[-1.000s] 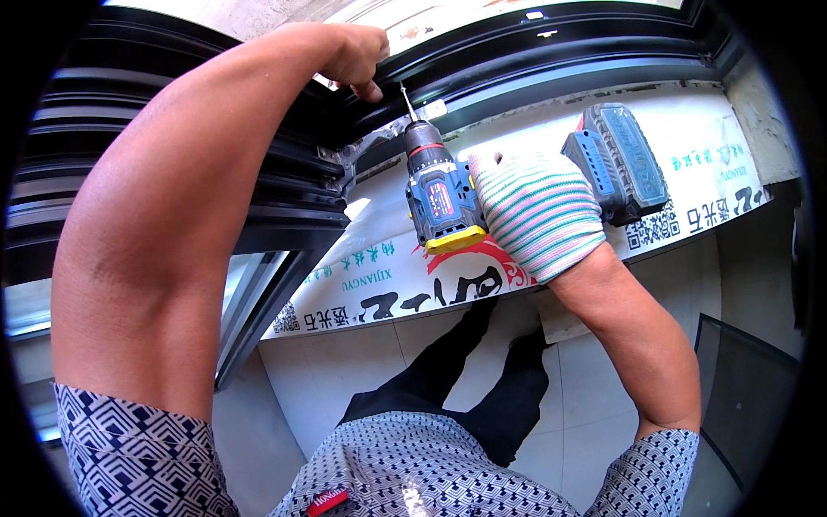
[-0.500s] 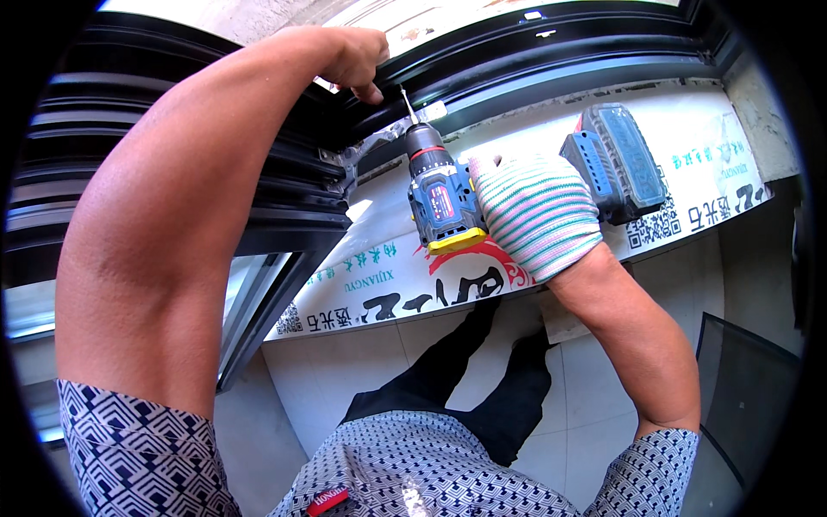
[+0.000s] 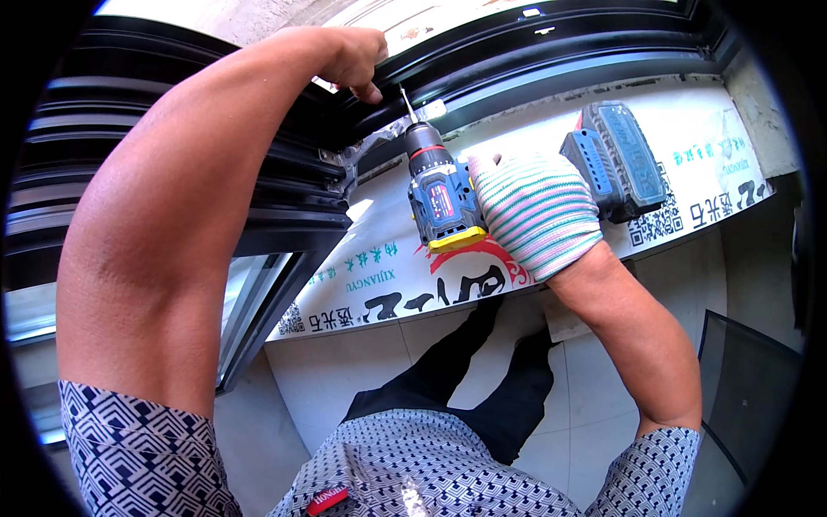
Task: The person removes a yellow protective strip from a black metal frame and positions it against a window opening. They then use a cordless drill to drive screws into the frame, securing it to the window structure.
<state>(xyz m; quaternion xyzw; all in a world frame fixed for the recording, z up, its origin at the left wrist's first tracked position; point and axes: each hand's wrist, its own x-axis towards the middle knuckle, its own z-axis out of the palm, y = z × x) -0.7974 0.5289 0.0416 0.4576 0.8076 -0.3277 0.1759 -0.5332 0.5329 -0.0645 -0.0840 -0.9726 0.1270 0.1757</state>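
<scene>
My right hand [image 3: 538,211], in a striped knit glove, is wrapped round the handle of a cordless drill [image 3: 444,202] lying on its side. The drill has a blue and yellow body, and its battery pack [image 3: 633,159] sticks out beyond my glove. A long thin bit [image 3: 407,103] in the chuck points up to the black window frame [image 3: 517,65], with its tip at the frame's inner face. Bare and ungloved, my left hand [image 3: 357,65] is bent over the frame just left of the bit tip. Its fingers are curled down, and what they grip is hidden.
An opened black sash [image 3: 284,220] with a metal hinge [image 3: 340,164] stands at the left, close under my left arm. Below the drill runs a sill [image 3: 370,267] covered in printed white film. A dark mesh screen panel [image 3: 745,388] leans at the lower right.
</scene>
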